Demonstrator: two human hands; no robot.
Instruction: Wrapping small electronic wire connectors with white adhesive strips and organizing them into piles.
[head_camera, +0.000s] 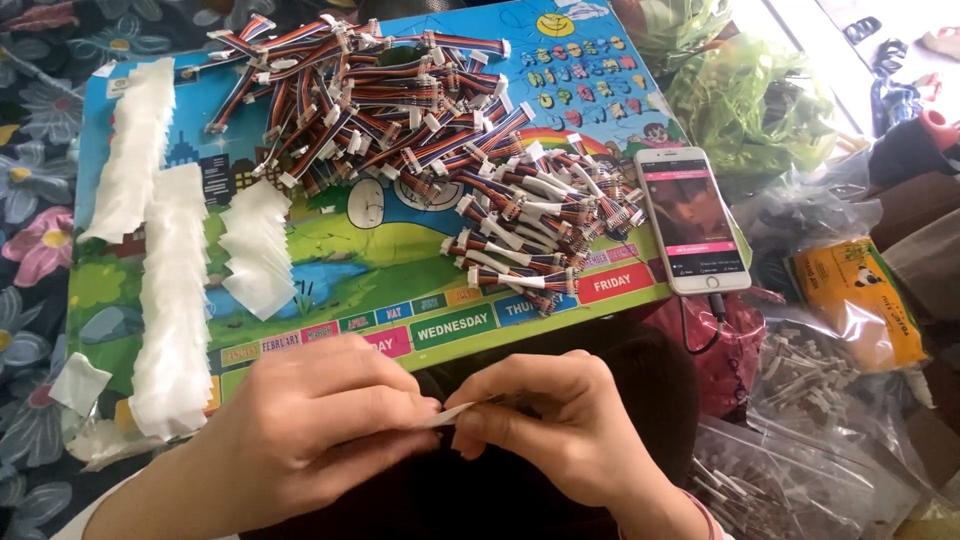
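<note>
My left hand and my right hand meet at the bottom centre, just in front of a colourful children's board. Between their fingertips they pinch a small white tape strip around a short cable piece, mostly hidden by the fingers. A big heap of multicoloured wire harnesses with white connectors lies at the board's far side. A smaller group of harnesses wrapped in white lies to its right. Rows of overlapping white tape strips cover the board's left side.
A smartphone with a lit screen rests on the board's right edge, its cable trailing down. Clear plastic bags of parts, a yellow packet and green bags crowd the right. Floral fabric lies at the left.
</note>
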